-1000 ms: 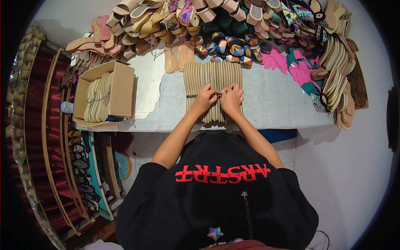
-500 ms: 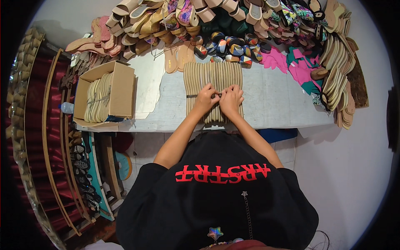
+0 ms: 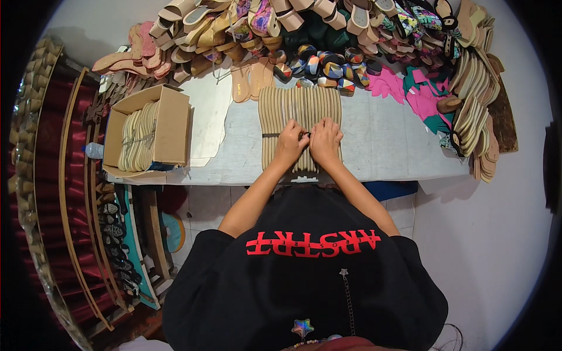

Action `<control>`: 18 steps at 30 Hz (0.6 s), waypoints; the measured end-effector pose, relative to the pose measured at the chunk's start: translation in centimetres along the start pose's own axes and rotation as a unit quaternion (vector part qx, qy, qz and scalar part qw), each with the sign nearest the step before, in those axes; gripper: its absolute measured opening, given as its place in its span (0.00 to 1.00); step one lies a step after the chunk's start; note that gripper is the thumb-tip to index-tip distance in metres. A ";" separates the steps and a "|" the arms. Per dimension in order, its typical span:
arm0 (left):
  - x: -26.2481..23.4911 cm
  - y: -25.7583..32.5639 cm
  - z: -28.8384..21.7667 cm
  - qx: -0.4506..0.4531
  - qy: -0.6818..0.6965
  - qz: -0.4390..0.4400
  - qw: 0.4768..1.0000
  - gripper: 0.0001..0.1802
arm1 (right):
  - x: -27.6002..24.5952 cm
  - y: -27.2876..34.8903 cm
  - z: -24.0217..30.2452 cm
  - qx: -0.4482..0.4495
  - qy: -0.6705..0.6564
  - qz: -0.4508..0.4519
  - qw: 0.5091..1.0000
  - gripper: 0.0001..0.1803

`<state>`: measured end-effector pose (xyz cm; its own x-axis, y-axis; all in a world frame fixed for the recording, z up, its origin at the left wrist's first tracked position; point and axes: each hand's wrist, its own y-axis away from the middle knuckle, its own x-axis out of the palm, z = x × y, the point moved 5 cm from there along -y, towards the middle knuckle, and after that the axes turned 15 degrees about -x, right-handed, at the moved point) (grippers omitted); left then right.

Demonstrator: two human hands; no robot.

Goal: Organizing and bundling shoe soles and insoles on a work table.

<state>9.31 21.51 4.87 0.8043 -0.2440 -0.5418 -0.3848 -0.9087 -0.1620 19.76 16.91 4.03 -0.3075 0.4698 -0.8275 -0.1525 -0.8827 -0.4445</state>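
Note:
A row of beige shoe soles [image 3: 300,103], packed side by side on edge, lies on the table right in front of me. Around its middle runs a thin dark strap [image 3: 270,135]. Both my hands rest over the bundle and meet at the strap's middle. With bent fingers, my left hand [image 3: 290,144] pinches the strap. My right hand [image 3: 325,142] is closed on it just beside, fingertips almost touching the left ones. What the strap's ends look like between the fingers is hidden.
A cardboard box [image 3: 174,131] holding another tied sole bundle [image 3: 138,140] stands at the left. Two tan insoles [image 3: 252,81] and several multicoloured shoe pieces [image 3: 331,70] lie beyond my bundle. Pink fabric pieces [image 3: 386,83] and stacked soles [image 3: 477,88] are at the right. Sandals [image 3: 199,29] pile up behind.
Both hands stay at the strap. My left hand has shifted very slightly right and nearer to me; the bundle has hardly moved.

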 end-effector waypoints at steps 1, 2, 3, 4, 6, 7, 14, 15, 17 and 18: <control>0.0 0.0 0.0 0.001 0.000 0.001 1.000 0.06 | -0.1 -0.1 0.0 -0.040 0.014 -0.004 0.999 0.09; 0.0 0.1 0.0 0.005 -0.001 0.003 1.000 0.06 | -0.5 -0.2 -0.3 -0.040 0.014 -0.004 0.999 0.09; 0.0 0.1 0.0 0.009 -0.002 0.005 1.000 0.06 | -0.6 -0.4 -0.5 -0.059 -0.023 0.028 0.998 0.08; -0.1 0.1 0.1 0.008 -0.001 0.004 1.000 0.06 | -0.6 -0.6 -0.7 -0.077 -0.060 0.060 0.993 0.08; -0.1 0.1 0.2 -0.004 0.000 0.009 1.000 0.06 | -1.4 -0.9 -1.1 -0.084 -0.075 0.064 0.992 0.07; -0.1 0.1 0.2 -0.005 0.001 0.009 1.000 0.06 | -1.6 -1.0 -1.3 -0.091 -0.090 0.068 0.989 0.07; -0.1 0.2 0.0 0.011 0.005 0.010 1.000 0.06 | -1.8 -1.4 -1.8 -0.102 -0.115 0.086 0.984 0.07; -0.1 0.2 -0.1 0.008 0.007 0.015 1.000 0.06 | -1.9 -1.5 -1.7 -0.102 -0.116 0.086 0.984 0.07; -0.2 0.1 -0.3 0.013 0.006 0.016 1.000 0.06 | -1.9 -1.6 -1.5 -0.110 -0.099 0.098 0.984 0.09; -0.3 0.1 -0.4 0.017 0.005 0.017 1.000 0.06 | -1.8 -1.7 -1.6 -0.110 -0.100 0.098 0.984 0.09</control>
<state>9.24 21.33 5.32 0.7957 -0.2775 -0.5385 -0.4260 -0.8882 -0.1718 22.09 17.55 5.76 -0.4924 0.2606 -0.8304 0.1284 -0.9219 -0.3655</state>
